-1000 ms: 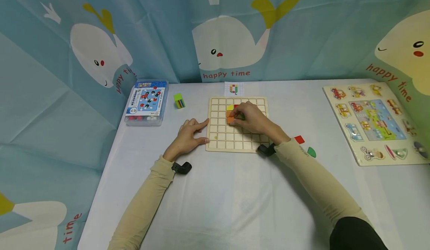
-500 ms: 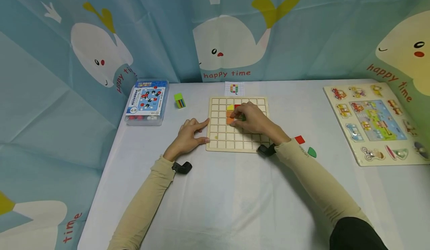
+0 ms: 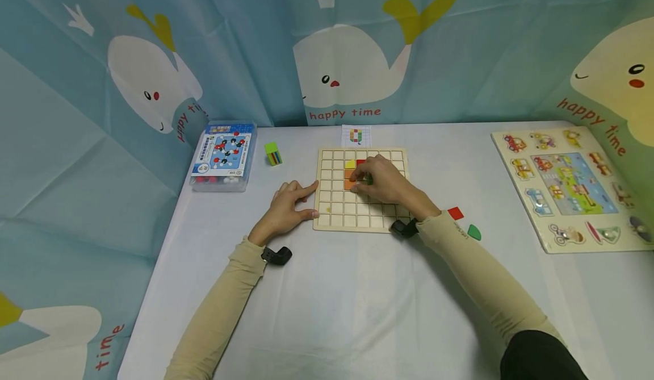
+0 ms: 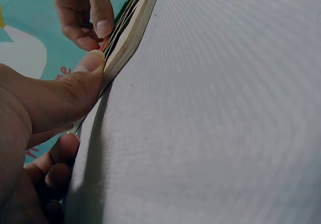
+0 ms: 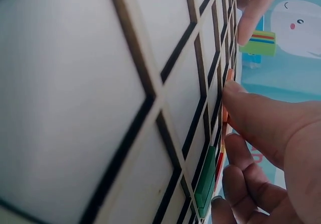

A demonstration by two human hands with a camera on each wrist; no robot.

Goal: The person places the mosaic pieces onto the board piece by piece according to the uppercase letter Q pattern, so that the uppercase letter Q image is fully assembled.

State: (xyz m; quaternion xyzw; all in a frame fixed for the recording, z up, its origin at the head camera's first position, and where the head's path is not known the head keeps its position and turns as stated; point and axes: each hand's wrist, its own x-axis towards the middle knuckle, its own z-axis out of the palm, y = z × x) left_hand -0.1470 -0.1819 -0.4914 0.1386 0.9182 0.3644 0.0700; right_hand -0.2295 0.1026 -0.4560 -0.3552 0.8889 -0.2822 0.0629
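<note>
Head view: grid board point(image 3: 332, 198) holds orange tile point(image 3: 349, 183).

the grid board point(image 3: 337, 212) was pale wood with dark-lined squares, holding yellow point(image 3: 349, 164), red point(image 3: 361, 162) and orange tiles point(image 3: 349, 183); the backdrop point(image 3: 230, 45) was light blue with white whales.

i see very little change over the last second: my right hand point(image 3: 384, 181) creeps a touch toward the far side of the grid board point(image 3: 361, 221), so the fingertips point(image 3: 357, 176) now sit a bit further over the orange tile point(image 3: 349, 183) and close against the red tile point(image 3: 360, 163); a sliver of green tile point(image 3: 369, 180) shows a little more at the knuckles
</note>
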